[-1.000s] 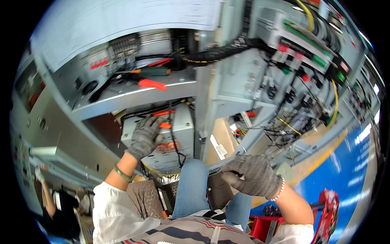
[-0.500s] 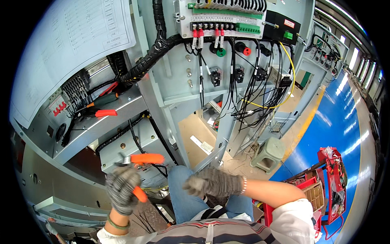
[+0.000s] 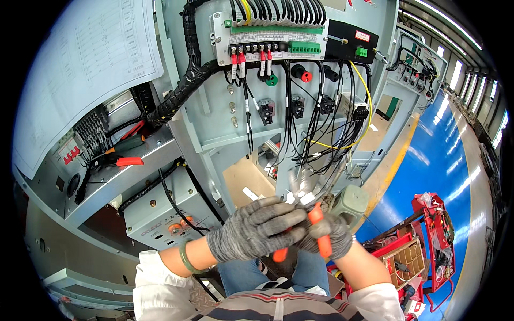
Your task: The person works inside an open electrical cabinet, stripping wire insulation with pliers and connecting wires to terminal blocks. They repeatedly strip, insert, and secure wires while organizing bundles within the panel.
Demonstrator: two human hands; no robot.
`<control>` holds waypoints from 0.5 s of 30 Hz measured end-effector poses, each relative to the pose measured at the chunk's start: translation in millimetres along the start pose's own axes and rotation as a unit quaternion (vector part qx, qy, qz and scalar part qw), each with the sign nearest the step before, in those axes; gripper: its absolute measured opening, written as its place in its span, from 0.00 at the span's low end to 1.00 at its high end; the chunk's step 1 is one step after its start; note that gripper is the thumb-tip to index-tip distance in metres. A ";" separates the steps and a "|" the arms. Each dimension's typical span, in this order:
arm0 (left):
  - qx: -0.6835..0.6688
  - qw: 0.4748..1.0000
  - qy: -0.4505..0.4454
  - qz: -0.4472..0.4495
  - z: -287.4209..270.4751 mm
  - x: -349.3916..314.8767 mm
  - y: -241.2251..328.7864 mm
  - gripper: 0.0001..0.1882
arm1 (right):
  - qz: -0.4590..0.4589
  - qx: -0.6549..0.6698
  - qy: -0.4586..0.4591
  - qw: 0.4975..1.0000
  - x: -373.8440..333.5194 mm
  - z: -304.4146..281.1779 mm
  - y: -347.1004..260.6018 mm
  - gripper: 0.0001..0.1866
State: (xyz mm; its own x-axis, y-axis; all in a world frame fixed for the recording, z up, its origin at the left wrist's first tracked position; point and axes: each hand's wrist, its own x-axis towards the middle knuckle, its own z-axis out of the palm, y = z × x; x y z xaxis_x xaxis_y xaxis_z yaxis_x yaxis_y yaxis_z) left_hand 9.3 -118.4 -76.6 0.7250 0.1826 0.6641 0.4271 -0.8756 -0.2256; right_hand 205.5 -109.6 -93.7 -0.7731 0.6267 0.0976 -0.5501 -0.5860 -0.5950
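Note:
A pair of pliers (image 3: 316, 213) with orange handles is in front of me, its metal jaws pointing away and blurred. My right hand (image 3: 334, 238), in a grey knit glove, is closed round one handle, the thumb lying across it. From the other side my left hand (image 3: 257, 227), gloved the same way, lays its fingers together over the pliers; the other handle's orange end sticks out beneath it. What the left palm holds is hidden. Just beyond the jaws hang loose black wires (image 3: 321, 152) from the open grey cabinet panel (image 3: 209, 125).
A terminal module (image 3: 270, 38) with red-sleeved wires sits on the panel. On the left shelf lie a screwdriver (image 3: 129, 143) and a red-handled tool (image 3: 130, 161), below a hanging paper sheet (image 3: 91, 69). A stool (image 3: 350, 203) and a red tool cart (image 3: 450, 235) stand right.
The pliers have moved right, from my left hand alone to between both hands. My right hand has turned and closed on a handle. The view has shifted slightly right.

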 end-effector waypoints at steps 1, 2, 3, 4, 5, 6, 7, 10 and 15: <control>0.001 1.000 -0.012 0.005 -4.7 6.9 -2.0 0.18 | -0.045 -0.017 0.038 0.998 -0.6 7.6 -10.1 0.38; 0.009 1.000 -0.025 0.003 -12.0 10.6 -2.6 0.18 | -0.082 -0.033 0.070 0.994 0.3 10.8 -20.9 0.37; 0.042 0.999 -0.023 -0.010 -17.0 12.8 -6.3 0.22 | -0.110 -0.181 0.137 0.968 -2.2 5.4 -38.1 0.35; 0.053 0.998 0.011 -0.038 -19.9 17.8 -11.7 0.23 | -0.135 -0.323 0.200 0.915 -0.6 1.2 -54.0 0.33; 0.055 0.996 0.046 -0.058 -21.3 28.1 -19.4 0.25 | -0.160 -0.525 0.294 0.783 5.9 1.6 -67.5 0.32; 0.066 0.991 0.078 -0.085 -23.6 33.3 -25.7 0.27 | -0.168 -0.691 0.360 0.604 17.9 -1.2 -78.2 0.32; 0.074 0.986 0.087 -0.122 -23.0 39.9 -31.2 0.26 | -0.230 -0.754 0.361 0.498 27.0 -5.7 -87.4 0.31; 0.057 0.970 0.130 -0.196 -15.0 72.4 -42.6 0.23 | -0.327 -0.853 0.351 0.206 42.0 -1.6 -118.8 0.30; 0.008 0.966 0.140 -0.217 8.1 98.5 -59.3 0.20 | -0.241 -0.898 0.353 0.102 63.4 13.1 -140.4 0.34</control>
State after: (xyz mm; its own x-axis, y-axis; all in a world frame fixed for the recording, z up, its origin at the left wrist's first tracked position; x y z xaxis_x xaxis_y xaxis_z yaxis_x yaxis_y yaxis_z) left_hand 59.8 -44.8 -3.6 0.3026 0.4003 0.8650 0.6684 -0.7361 0.1069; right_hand 229.6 5.7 6.5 -0.2275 0.6127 0.7568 0.9656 0.2425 0.0940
